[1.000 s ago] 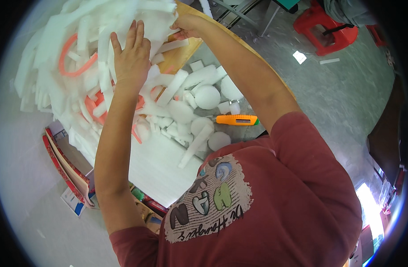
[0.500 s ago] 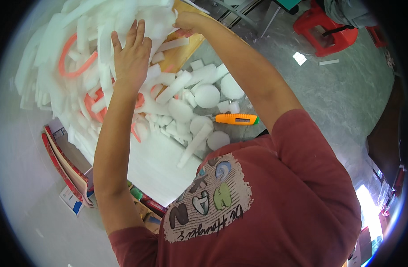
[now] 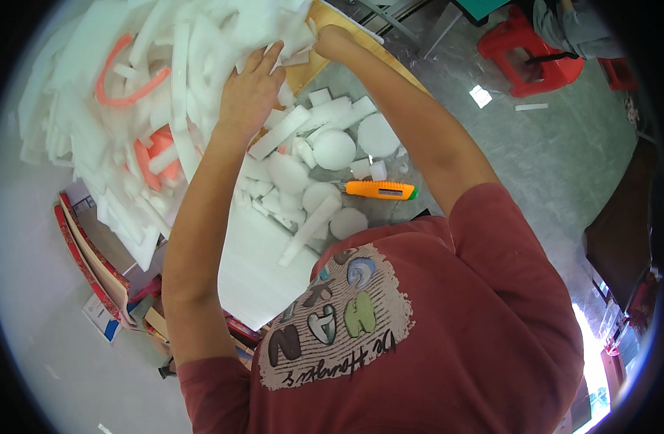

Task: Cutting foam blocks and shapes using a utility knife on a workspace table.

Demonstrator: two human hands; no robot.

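A heap of white foam strips and sheets (image 3: 140, 119) covers the far left of the work surface. My left hand (image 3: 251, 94) rests on the near right side of that heap, its fingers stretched out and apart. Farther right, my right hand (image 3: 335, 43) is closed at the edge of a white foam piece (image 3: 292, 32); its fingertips are mostly hidden. Nearer me lie foam discs (image 3: 334, 150), short blocks and strips (image 3: 280, 132). An orange utility knife (image 3: 381, 189) with a green end lies to their right.
Pink foam pieces (image 3: 133, 94) show among the white ones. A yellow wooden board (image 3: 314, 69) runs under the far edge. Red-edged panels (image 3: 93, 260) stand at the left. A red plastic stool (image 3: 523, 61) is on the floor at far right, beside another person's grey clothing (image 3: 574, 32).
Both my hands have moved right, and the foam piece at the right hand has shifted right too. The foam heap has changed shape, with its near left edge lower. The view has moved slightly.
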